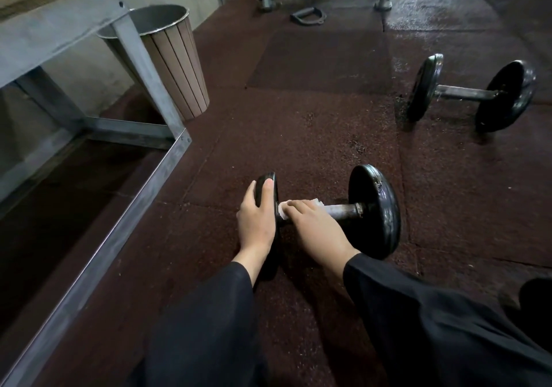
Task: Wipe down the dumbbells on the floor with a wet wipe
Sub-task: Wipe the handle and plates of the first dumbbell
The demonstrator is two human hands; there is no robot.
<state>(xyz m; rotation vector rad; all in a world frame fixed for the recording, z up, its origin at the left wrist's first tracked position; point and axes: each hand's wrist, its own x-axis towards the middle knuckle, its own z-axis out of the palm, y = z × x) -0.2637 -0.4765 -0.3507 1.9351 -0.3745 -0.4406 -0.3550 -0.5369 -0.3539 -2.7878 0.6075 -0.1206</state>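
The near dumbbell (352,209) lies on the floor (298,129). The left hand (257,219) grips its left plate (thumb over the rim). The right hand (316,228) fingers curl, pressing the wet wipe (301,204) on the handle. A second dumbbell (469,92) lies well apart.

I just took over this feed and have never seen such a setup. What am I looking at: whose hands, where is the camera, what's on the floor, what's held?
No machine here: a person works with bare hands, filmed by one camera worn on the head, looking forward and down. The left hand grips one plate of the near dumbbell. The right hand presses a white wipe onto its bar. A second dumbbell lies farther off to the right on the rubber floor. A bin stands at left, beside a metal frame; a handle lies at the back.
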